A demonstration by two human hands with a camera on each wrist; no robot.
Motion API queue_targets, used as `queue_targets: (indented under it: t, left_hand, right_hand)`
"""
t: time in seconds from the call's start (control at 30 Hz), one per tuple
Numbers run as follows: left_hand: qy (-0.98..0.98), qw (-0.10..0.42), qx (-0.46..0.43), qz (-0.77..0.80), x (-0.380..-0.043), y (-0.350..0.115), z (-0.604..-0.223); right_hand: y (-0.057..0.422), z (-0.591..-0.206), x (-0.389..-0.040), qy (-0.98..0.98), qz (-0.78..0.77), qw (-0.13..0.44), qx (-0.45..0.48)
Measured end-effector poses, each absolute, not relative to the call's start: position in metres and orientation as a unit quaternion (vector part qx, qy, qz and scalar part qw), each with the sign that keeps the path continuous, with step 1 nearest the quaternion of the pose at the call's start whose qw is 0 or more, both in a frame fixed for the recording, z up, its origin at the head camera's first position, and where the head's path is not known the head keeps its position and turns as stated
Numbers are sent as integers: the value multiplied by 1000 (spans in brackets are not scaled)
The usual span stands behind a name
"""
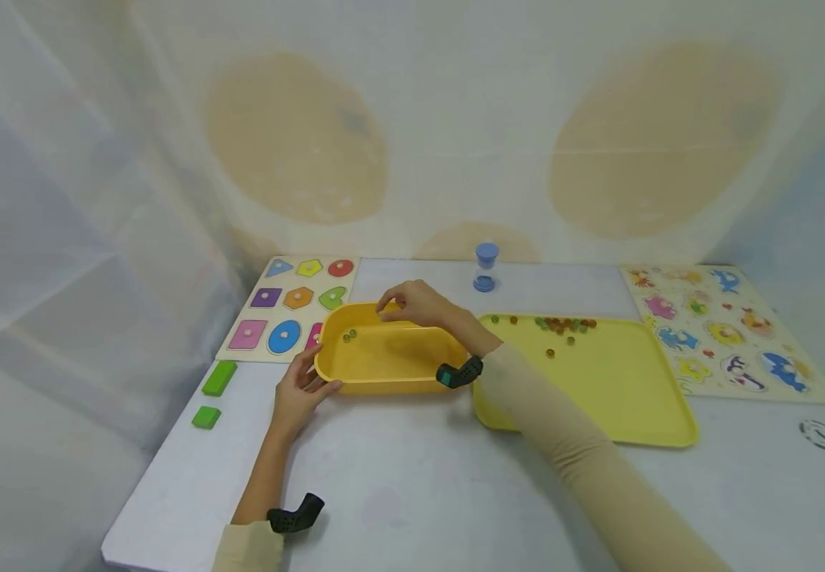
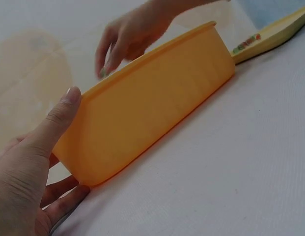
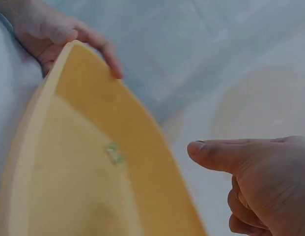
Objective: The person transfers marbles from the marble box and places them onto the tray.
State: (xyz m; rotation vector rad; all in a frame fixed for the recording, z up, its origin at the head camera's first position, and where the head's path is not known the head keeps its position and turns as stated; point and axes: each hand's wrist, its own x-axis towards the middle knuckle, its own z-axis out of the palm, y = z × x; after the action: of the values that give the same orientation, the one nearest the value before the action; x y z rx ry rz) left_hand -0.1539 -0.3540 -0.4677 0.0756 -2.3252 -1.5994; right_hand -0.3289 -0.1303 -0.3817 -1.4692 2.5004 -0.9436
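A yellow plastic basin (image 1: 384, 388) stands mid-table, with a couple of small green marbles (image 1: 350, 336) inside near its left end. My left hand (image 1: 298, 401) grips that end, the thumb against the near side and the fingers around the outer wall. Over the basin's far rim is my right hand (image 1: 420, 304), thumb and forefinger together and the other fingers curled. In the left wrist view a small green marble (image 2: 103, 73) shows at the tips of this hand; the right wrist view mostly hides it.
A yellow tray (image 1: 620, 397) to the right carries several green and brown marbles (image 1: 570, 324) along its far side. A shape puzzle board (image 1: 248, 334) lies behind left, an animal puzzle board (image 1: 727, 330) at right. Also around are a blue sand timer (image 1: 486, 266) and green blocks (image 1: 219, 378).
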Motion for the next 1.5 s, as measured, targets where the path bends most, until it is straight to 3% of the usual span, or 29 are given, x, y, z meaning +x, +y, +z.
queue_targets:
  t: [0.2, 0.5, 0.83, 0.97, 1.13, 1.33, 1.5]
  left_hand:
    - [-820, 175, 12, -545, -154, -360, -469]
    - [-825, 181, 30, -534, -146, -369, -469]
    - [-822, 179, 38, -539, -143, -370, -466]
    - [-822, 180, 40, -539, -141, -370, -466]
    - [-821, 182, 42, -540, -139, -371, -465]
    - [-817, 186, 38, -544, -138, -375, -466]
    - [-816, 186, 31, -547, -139, -374, -466]
  right_hand:
    - [-41, -371, -326, 825, -332, -4, -457]
    - [80, -415, -321, 882, -324, -6, -342]
    - [128, -450, -319, 916, -274, 30, -290]
    - [124, -449, -320, 915, -277, 11, -294]
    - [95, -421, -322, 887, -321, -36, -332]
    - [11, -380, -326, 840, -370, -34, -395]
    - [-74, -371, -328, 793, -394, -18, -465]
